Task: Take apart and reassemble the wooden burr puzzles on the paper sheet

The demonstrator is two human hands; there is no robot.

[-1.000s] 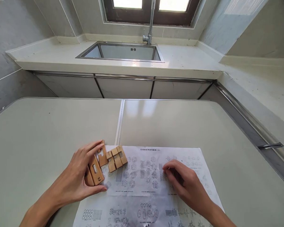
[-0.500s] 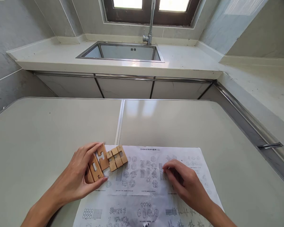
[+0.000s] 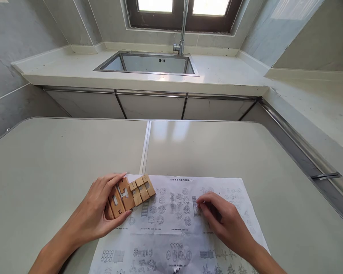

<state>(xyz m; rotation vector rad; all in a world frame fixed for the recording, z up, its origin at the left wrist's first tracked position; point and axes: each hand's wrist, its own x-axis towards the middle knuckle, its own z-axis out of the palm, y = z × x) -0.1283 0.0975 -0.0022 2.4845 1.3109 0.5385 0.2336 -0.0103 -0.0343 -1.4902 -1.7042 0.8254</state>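
Observation:
My left hand (image 3: 93, 211) is wrapped round the left end of a row of wooden puzzle pieces, thumb along the near edge and fingers over the far edge. Within the grip are a slotted piece (image 3: 117, 201) marked 2 and a piece with a shaped cutout (image 3: 126, 193), lying side by side. Against their right end sits a lighter notched block group (image 3: 142, 190) over the sheet. My right hand (image 3: 224, 219) rests on the printed paper sheet (image 3: 157, 241), its fingers curled in; nothing shows between them. The piece deepest in my left palm is partly hidden.
The sheet carries many small line diagrams. Under it is a pale table (image 3: 60, 163) with a seam strip (image 3: 145, 148). Beyond the table's far edge stands a counter (image 3: 71, 70) with a steel sink (image 3: 157, 62) and a tap (image 3: 181, 42).
The cutout piece has slid toward me and now lies nearly level with the piece marked 2. My left hand has shifted very slightly right. My right hand has stayed put.

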